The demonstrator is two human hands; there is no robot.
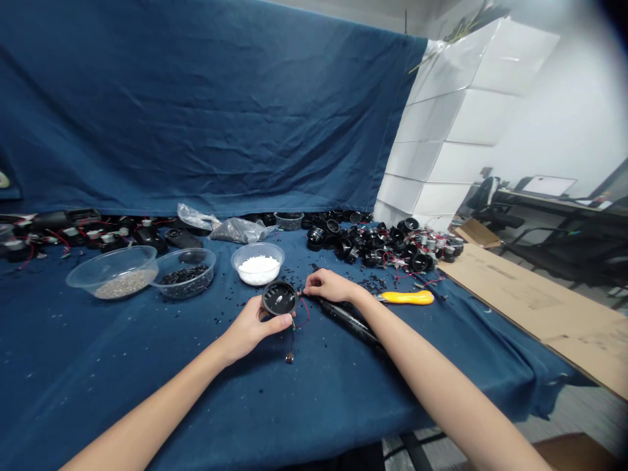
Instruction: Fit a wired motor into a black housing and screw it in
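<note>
My left hand (255, 327) holds a round black plastic housing (279, 298), its open side turned up toward me. A red wire (309, 313) loops out of the housing's right side, and a dark wire hangs below it with a small metal part (289, 357) at its end. Just to the right, my right hand (326, 286) has thumb and fingers pinched together at the tip of a long black cylindrical tool (350, 322). Whatever sits between those fingertips is too small to make out. The right forearm partly covers the tool's rear end.
Clear bowls hold silvery small parts (125, 285), black small parts (184, 275) and white pieces (259, 267). A yellow-handled tool (407, 297) lies right of my right wrist. Black housings (373, 242) pile up behind it. White boxes (441, 131) are stacked at back right.
</note>
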